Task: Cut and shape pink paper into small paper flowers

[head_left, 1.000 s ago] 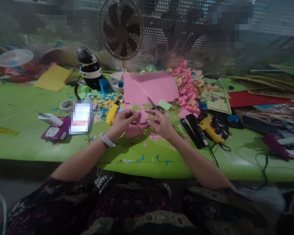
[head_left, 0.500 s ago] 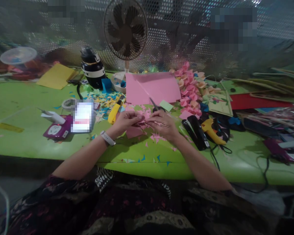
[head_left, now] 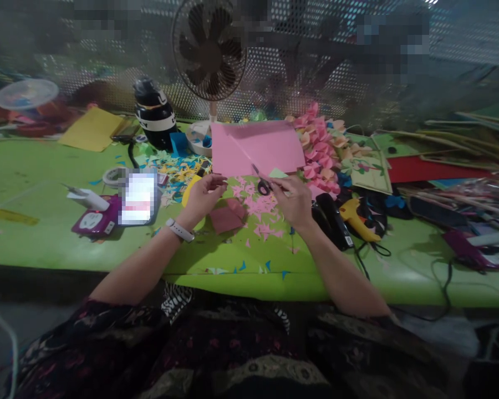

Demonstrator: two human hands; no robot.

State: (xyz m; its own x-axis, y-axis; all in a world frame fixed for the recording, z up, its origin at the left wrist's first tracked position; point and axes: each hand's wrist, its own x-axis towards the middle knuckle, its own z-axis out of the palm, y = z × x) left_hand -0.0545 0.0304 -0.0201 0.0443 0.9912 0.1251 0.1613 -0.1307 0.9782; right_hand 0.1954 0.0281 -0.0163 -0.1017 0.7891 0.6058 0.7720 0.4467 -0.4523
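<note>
The right hand (head_left: 294, 200) is seen at the handles of the scissors (head_left: 261, 181), which lie on the green desk (head_left: 45, 244) at the lower edge of a large pink paper sheet (head_left: 255, 147). The fingers are placed on or just beside the dark handle loops; whether the scissors are already grasped cannot be told, since the picture is blurred there. The left hand (head_left: 202, 197) is held loosely curled above the desk, with thumb and forefinger pointed towards the right, and nothing can be seen between them. Below and between both hands a folded pink paper piece (head_left: 227, 217) lies flat on the desk, with many small pink cuttings (head_left: 261, 208) scattered just beside it (some also blue, near the front edge). A yellow cutter (head_left: 190, 188) is partly hidden behind the left hand. To the right of the right hand a black stapler (head_left: 335, 219) and a yellow glue gun (head_left: 355, 219) are found, and behind them a heap of pink paper flowers (head_left: 320, 149). A table fan (head_left: 209, 47) stands at the back.
</note>
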